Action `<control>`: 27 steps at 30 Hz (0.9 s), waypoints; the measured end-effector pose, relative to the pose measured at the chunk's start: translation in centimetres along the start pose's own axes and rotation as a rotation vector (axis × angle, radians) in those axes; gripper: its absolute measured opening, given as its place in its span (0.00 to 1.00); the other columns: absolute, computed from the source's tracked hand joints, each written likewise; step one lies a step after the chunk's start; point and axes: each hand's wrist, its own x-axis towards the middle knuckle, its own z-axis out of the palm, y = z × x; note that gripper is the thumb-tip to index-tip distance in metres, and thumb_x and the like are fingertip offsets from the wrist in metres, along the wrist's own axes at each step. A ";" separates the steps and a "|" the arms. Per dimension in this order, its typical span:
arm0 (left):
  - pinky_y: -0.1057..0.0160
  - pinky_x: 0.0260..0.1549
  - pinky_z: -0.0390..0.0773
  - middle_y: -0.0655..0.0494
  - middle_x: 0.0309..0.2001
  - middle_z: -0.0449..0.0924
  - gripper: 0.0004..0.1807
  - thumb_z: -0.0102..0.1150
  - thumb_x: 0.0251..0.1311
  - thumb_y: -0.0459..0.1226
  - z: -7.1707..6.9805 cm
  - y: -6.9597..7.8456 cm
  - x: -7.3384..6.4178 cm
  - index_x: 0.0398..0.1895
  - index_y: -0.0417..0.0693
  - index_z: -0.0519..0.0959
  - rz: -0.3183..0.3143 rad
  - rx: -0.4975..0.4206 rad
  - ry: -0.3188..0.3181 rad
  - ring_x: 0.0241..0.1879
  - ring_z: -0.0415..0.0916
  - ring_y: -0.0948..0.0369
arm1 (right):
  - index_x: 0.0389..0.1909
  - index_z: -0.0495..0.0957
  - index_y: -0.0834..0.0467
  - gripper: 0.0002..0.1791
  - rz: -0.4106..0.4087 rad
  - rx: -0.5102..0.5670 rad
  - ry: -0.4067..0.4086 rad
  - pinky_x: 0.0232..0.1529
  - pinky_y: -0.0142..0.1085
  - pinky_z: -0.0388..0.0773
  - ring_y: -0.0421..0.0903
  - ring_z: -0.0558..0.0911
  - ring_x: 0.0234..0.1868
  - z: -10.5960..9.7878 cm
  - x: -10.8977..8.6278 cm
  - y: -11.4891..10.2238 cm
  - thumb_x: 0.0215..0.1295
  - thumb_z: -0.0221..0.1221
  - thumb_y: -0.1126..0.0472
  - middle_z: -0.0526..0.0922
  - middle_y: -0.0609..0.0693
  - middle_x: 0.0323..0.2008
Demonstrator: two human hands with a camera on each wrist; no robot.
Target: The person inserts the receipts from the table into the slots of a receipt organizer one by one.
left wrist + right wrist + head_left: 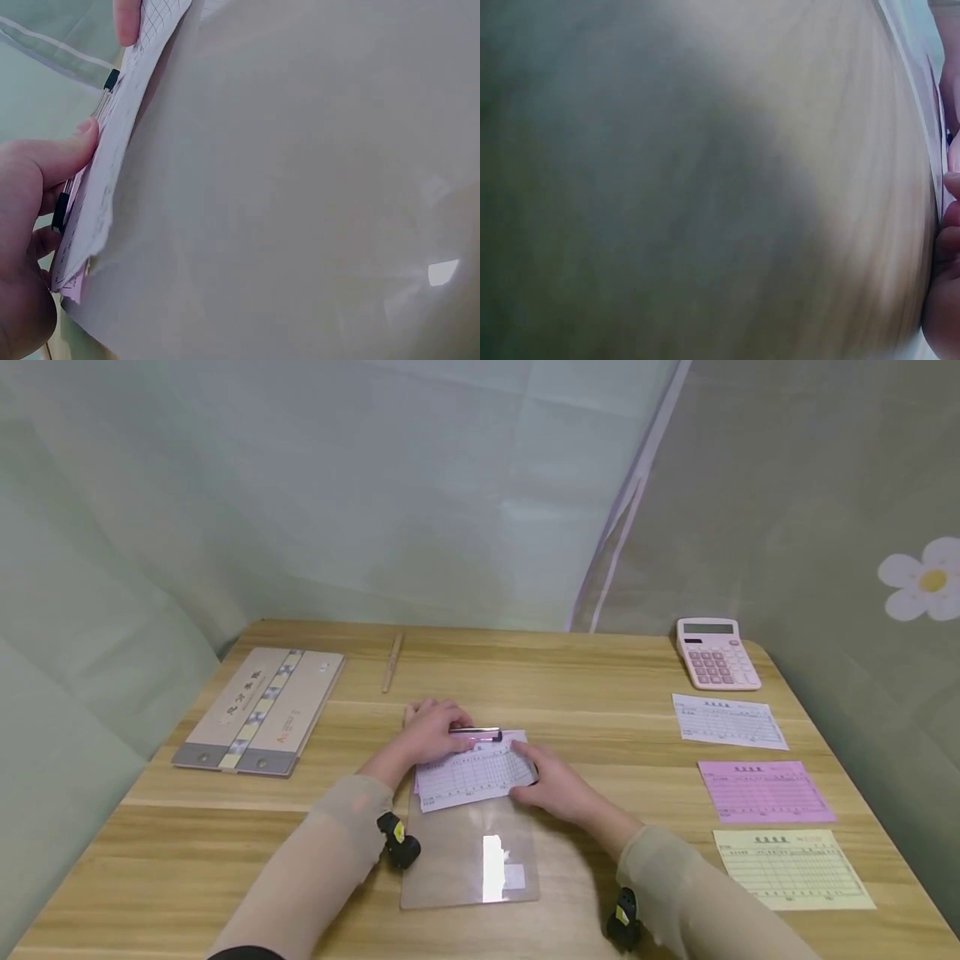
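Observation:
A clear clipboard (442,860) lies on the table with a metal clip (483,735) with black ends at its far edge. My left hand (433,732) grips that edge, thumb on the clip and fingers curled behind it in the left wrist view. Printed white form slips (476,777) lie askew over the top of the board, with pink paper (75,289) showing beneath them. At the slips' right edge, my right hand (555,783) holds them between thumb and fingers. The right wrist view shows only part of that hand, at its right border.
On the right stand a pink calculator (716,656) and, nearer, a white slip (729,722), a pink slip (767,792) and a yellow slip (793,870). A beige folder (258,710) lies at left, a thin brown stick (392,662) beside it. Curtains hang behind the table.

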 end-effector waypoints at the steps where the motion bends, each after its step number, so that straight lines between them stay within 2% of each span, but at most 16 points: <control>1: 0.46 0.52 0.49 0.61 0.41 0.76 0.17 0.64 0.52 0.50 0.0 0.0 0.0 0.43 0.53 0.80 0.001 0.000 0.000 0.45 0.64 0.56 | 0.67 0.61 0.63 0.41 0.003 -0.005 0.005 0.56 0.46 0.66 0.50 0.73 0.49 0.0 0.0 0.0 0.51 0.66 0.59 0.70 0.61 0.57; 6: 0.45 0.52 0.49 0.61 0.40 0.76 0.18 0.65 0.51 0.49 -0.1 0.0 -0.1 0.43 0.53 0.80 -0.001 -0.008 -0.002 0.46 0.64 0.55 | 0.67 0.61 0.63 0.42 0.020 -0.026 0.018 0.58 0.48 0.65 0.54 0.72 0.54 0.0 0.0 -0.2 0.52 0.66 0.57 0.68 0.63 0.59; 13: 0.47 0.49 0.51 0.61 0.40 0.76 0.18 0.65 0.52 0.50 0.2 0.0 0.0 0.43 0.53 0.81 -0.003 -0.014 0.010 0.45 0.63 0.55 | 0.67 0.62 0.62 0.42 0.057 -0.049 0.049 0.57 0.48 0.66 0.54 0.73 0.53 0.2 0.1 -0.6 0.51 0.67 0.54 0.69 0.62 0.59; 27: 0.52 0.45 0.54 0.60 0.41 0.75 0.18 0.64 0.52 0.51 0.4 -0.1 -0.1 0.43 0.52 0.80 -0.012 -0.034 0.014 0.45 0.63 0.57 | 0.66 0.63 0.61 0.42 0.075 -0.079 0.069 0.58 0.51 0.64 0.58 0.70 0.58 0.4 0.4 -1.0 0.51 0.67 0.52 0.68 0.63 0.60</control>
